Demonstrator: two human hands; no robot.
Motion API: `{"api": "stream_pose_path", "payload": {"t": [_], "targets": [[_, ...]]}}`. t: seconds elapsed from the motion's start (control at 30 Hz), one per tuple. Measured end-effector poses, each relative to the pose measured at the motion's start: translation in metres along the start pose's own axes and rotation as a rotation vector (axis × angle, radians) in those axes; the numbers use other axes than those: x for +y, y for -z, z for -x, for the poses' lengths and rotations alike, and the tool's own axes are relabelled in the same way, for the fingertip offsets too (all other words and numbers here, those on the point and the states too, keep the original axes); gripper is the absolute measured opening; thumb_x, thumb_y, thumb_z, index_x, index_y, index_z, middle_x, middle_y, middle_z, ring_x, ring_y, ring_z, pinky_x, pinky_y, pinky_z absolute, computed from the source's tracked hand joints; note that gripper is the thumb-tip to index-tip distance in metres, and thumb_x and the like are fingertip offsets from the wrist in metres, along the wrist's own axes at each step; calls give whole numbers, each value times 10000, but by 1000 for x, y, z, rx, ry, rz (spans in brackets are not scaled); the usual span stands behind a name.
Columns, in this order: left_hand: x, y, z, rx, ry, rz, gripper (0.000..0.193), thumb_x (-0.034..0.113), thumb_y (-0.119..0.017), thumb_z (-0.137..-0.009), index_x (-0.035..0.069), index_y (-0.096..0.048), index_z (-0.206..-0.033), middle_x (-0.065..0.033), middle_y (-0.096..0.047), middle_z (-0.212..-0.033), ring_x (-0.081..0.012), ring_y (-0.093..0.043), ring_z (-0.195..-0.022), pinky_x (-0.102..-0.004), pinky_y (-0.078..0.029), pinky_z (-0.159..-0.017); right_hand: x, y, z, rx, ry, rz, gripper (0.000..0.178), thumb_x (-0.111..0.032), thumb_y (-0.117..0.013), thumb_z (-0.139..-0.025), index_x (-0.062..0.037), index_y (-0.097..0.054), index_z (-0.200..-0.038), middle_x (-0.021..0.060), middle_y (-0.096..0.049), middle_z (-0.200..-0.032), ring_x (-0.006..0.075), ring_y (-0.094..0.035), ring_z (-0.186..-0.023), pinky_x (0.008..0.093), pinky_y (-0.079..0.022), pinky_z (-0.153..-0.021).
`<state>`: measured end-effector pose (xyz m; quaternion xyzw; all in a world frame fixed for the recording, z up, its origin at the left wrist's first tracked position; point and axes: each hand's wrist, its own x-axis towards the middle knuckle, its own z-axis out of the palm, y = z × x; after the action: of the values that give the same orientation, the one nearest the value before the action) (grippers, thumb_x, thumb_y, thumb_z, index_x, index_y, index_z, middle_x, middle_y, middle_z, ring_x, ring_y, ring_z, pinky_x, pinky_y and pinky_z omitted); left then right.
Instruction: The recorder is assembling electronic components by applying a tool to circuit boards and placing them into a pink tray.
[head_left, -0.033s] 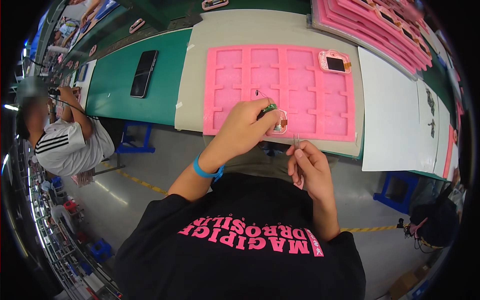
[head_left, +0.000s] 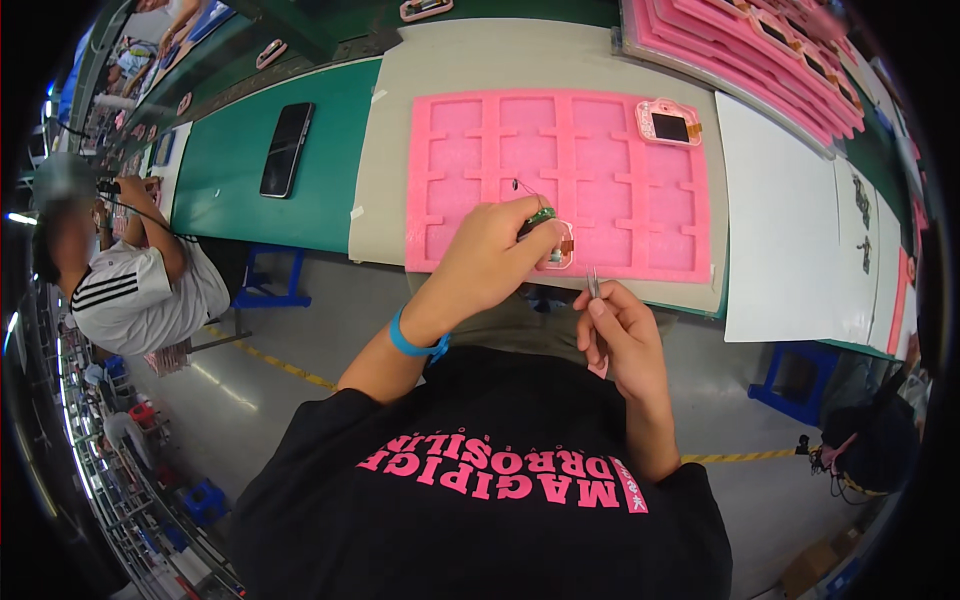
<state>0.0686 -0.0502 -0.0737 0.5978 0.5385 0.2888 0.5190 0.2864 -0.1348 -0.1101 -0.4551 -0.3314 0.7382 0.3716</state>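
Note:
My left hand (head_left: 480,255) is closed over the near middle of the pink foam tray (head_left: 640,268). Its thumb and fingers pinch a small green circuit board (head_left: 541,216), from which thin wires run to a small dark round part (head_left: 515,185). Under the fingertips lies a pale pink device casing (head_left: 566,258) with a brown flex strip at its right side; the hand covers much of it. Just off the tray's front edge, my right hand (head_left: 622,335) holds metal tweezers (head_left: 594,285), tips pointing away from me and apart from the casing.
Another pink casing with a dark screen (head_left: 670,127) sits in the tray's far right corner. A phone (head_left: 287,150) lies on the green mat at left. Stacked pink trays (head_left: 740,70) stand at the far right, above white sheets (head_left: 790,230). A co-worker (head_left: 150,270) sits at left.

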Motion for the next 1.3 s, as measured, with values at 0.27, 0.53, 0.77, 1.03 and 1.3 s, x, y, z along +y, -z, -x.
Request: {"api": "stream_pose_path", "payload": {"t": [0.27,0.53,0.77,1.03,1.3], "targets": [[2,-13,-15,130,-194,-343,168,115,-732,-911,0,-650,-1002,-76,-734,-730,-253,-631,-577,-362,-491,-581,-9,2,-7,-93,-93,-112,244,-188,-423,-1173,-11,-592,-1180,103,-685,-757,116,-527,-502,211,-370,-463],[1,-3,-10,60,-71,-157,195,42,-731,-922,3,-654,-1097,-91,-770,-915,-161,-666,-744,-298,-508,-667,-17,-16,-21,-162,-155,-202,214,-188,-405,-1180,-21,-539,-1184,135,-687,-715,153,-558,-456,253,-426,-432],[-1,-2,-8,51,-84,-182,218,21,-720,-921,2,-647,-1125,-82,-762,-939,-158,-667,-760,-293,-520,-685,-14,-18,-25,-143,-151,-181,208,-192,-407,-1178,-27,-532,-1158,116,-668,-678,153,-531,-432,258,-405,-417],[-1,9,5,39,-58,-55,225,30,-700,-949,12,-653,-1168,-75,-748,-908,-124,-637,-733,-254,-501,-650,-8,-17,-20,-109,-106,-109,177,-172,-431,-1167,-35,-541,-1145,82,-631,-631,130,-465,-419,247,-359,-417],[7,27,19,-188,216,167,281,81,-691,-983,1,-679,-1252,-63,-732,-854,-90,-600,-678,-204,-454,-572,-3,-22,-15,-59,57,153,135,-132,-487,-1142,-32,-571,-1105,30,-589,-613,111,-447,-473,256,-347,-482]]}}
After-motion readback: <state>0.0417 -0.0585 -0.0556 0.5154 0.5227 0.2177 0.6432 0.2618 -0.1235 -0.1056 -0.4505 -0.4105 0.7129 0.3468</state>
